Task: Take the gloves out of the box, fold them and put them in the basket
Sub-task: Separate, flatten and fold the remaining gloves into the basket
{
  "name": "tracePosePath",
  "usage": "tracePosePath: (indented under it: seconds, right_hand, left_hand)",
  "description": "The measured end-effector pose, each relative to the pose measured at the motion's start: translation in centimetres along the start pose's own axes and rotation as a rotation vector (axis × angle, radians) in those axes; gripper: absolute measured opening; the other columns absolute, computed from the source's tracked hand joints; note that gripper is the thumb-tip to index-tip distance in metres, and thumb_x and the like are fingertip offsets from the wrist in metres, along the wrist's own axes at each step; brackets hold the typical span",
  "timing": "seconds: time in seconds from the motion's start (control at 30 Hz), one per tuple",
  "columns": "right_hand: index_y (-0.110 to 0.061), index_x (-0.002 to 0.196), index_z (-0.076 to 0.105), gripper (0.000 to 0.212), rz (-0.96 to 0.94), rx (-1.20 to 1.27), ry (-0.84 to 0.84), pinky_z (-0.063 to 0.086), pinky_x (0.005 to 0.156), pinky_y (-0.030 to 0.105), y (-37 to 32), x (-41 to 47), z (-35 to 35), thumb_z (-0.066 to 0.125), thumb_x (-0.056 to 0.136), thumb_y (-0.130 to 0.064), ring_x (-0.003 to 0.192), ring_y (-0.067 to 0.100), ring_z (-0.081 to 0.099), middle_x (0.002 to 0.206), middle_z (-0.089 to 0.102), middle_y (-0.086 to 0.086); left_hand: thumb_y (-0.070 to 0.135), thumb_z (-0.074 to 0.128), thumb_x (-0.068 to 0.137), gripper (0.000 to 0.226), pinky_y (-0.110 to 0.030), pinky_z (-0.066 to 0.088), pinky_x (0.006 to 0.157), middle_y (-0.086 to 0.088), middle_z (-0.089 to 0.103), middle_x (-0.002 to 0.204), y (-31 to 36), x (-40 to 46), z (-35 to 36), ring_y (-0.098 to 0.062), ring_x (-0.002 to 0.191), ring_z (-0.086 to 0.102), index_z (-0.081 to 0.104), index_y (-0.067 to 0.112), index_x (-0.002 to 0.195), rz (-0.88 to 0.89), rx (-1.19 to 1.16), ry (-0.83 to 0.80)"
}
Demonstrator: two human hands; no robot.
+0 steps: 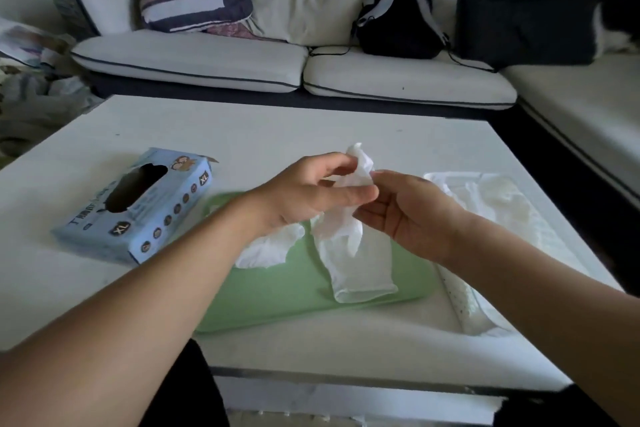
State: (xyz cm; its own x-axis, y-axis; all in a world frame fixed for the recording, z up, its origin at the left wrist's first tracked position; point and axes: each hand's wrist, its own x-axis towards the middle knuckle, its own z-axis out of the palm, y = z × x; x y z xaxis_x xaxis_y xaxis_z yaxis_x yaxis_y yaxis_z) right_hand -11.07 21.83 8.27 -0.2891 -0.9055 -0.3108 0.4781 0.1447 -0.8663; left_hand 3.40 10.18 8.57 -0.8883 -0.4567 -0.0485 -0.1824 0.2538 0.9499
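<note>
A thin white glove (353, 246) hangs over the green mat (277, 291), its cuff end resting on the mat. My left hand (304, 194) pinches its upper end between thumb and fingers. My right hand (412, 211) pinches the same end from the right. A second white glove (266, 248) lies crumpled on the mat, partly under my left wrist. The blue glove box (138, 204) lies on the table to the left, its oval opening facing up. The white basket (491, 229) sits to the right with white gloves inside; my right forearm covers part of it.
Everything sits on a white low table (242, 128). Behind it is a sofa (242, 59) with white cushions, a striped pillow and a black bag (394, 21). Clutter lies on the floor at far left.
</note>
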Motion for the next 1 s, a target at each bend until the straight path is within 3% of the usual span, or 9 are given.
tracePosePath:
  seconds: [0.1, 0.2, 0.3, 0.4, 0.47, 0.57, 0.7, 0.87, 1.0]
  right_hand:
    - [0.004, 0.117, 0.066, 0.028, -0.020, -0.089, 0.009, 0.061, 0.084, 0.033, -0.3, -0.5, -0.3, 0.052, 0.102, -0.015, 0.087, 0.025, 0.074, 0.104, 0.074, 0.017]
    - [0.003, 0.117, 0.067, 0.032, -0.037, -0.284, -0.014, 0.061, 0.083, 0.034, -1.1, -1.2, -1.0, 0.059, 0.100, -0.023, 0.097, 0.032, 0.073, 0.108, 0.073, 0.021]
    - [-0.001, 0.102, 0.073, 0.033, -0.109, -0.617, 0.023, 0.060, 0.069, 0.030, -1.9, -2.1, -1.7, 0.069, 0.092, -0.033, 0.083, 0.029, 0.074, 0.094, 0.076, 0.014]
    - [-0.009, 0.080, 0.067, 0.039, -0.288, -0.850, 0.261, 0.056, 0.063, 0.031, -2.9, -1.2, -3.2, 0.089, 0.069, -0.040, 0.067, 0.019, 0.066, 0.074, 0.070, 0.005]
    - [-0.018, 0.100, 0.066, 0.062, -0.233, -0.801, 0.243, 0.058, 0.082, 0.035, -3.5, -0.5, -4.1, 0.095, 0.055, -0.048, 0.086, 0.015, 0.070, 0.096, 0.073, 0.001]
    - [-0.017, 0.130, 0.063, 0.061, -0.057, -0.490, -0.080, 0.051, 0.101, 0.044, -3.6, -0.4, -4.3, 0.085, 0.075, -0.032, 0.112, 0.022, 0.068, 0.122, 0.071, 0.004]
    - [-0.002, 0.121, 0.068, 0.041, -0.142, -0.383, -0.022, 0.060, 0.076, 0.034, -3.8, -0.1, -3.6, 0.075, 0.085, -0.020, 0.089, 0.019, 0.070, 0.105, 0.074, 0.006]
    - [-0.001, 0.111, 0.071, 0.026, -0.066, -0.493, -0.068, 0.059, 0.065, 0.026, -4.1, -0.6, -3.8, 0.070, 0.090, -0.017, 0.081, 0.019, 0.071, 0.098, 0.074, 0.009]
    - [0.001, 0.108, 0.070, 0.026, 0.111, -0.588, -0.260, 0.060, 0.072, 0.028, -4.3, -1.5, -4.3, 0.069, 0.089, -0.016, 0.085, 0.022, 0.068, 0.099, 0.071, 0.012]
  left_hand:
    - [0.036, 0.083, 0.080, 0.055, -0.041, 0.052, 0.104, 0.001, 0.072, 0.118, -0.6, 2.0, 2.0, -0.012, 0.109, 0.067, 0.064, 0.013, 0.126, 0.043, 0.002, 0.082]
    - [0.009, 0.065, 0.097, 0.013, -0.035, 0.055, 0.087, -0.002, 0.073, 0.097, -0.6, 2.5, 2.8, -0.012, 0.087, 0.065, 0.071, 0.008, 0.108, 0.053, -0.022, 0.152]
    - [0.018, 0.056, 0.104, 0.020, -0.038, 0.053, 0.089, -0.009, 0.075, 0.100, -0.1, 2.6, 3.0, -0.018, 0.089, 0.068, 0.074, 0.009, 0.104, 0.001, -0.186, 0.260]
    - [0.025, 0.051, 0.105, 0.024, -0.039, 0.056, 0.086, -0.011, 0.076, 0.102, 0.7, 2.2, 2.5, -0.026, 0.092, 0.072, 0.071, 0.012, 0.107, -0.139, -0.539, 0.222]
    - [0.029, 0.050, 0.103, 0.028, -0.040, 0.058, 0.083, -0.012, 0.074, 0.106, 1.3, 1.6, 2.2, -0.030, 0.097, 0.072, 0.069, 0.012, 0.115, -0.213, -0.702, 0.091]
    - [0.029, 0.050, 0.098, 0.039, -0.044, 0.056, 0.092, -0.016, 0.072, 0.118, 1.6, 1.2, 2.3, -0.032, 0.107, 0.071, 0.065, 0.007, 0.126, -0.225, -0.815, -0.016]
    - [0.019, 0.044, 0.104, 0.031, -0.040, 0.060, 0.087, -0.012, 0.075, 0.115, 1.7, 1.2, 1.9, -0.027, 0.105, 0.072, 0.068, 0.010, 0.121, -0.155, -0.683, 0.021]
    - [0.020, 0.080, 0.082, 0.039, -0.040, 0.052, 0.103, -0.008, 0.073, 0.121, 1.4, 0.5, 0.7, -0.022, 0.116, 0.068, 0.071, 0.015, 0.120, -0.095, -0.284, -0.023]
    - [0.021, 0.072, 0.089, 0.020, -0.028, 0.060, 0.063, -0.010, 0.078, 0.097, 1.6, -0.7, 0.2, -0.019, 0.081, 0.075, 0.072, 0.010, 0.107, -0.218, -0.029, -0.164]
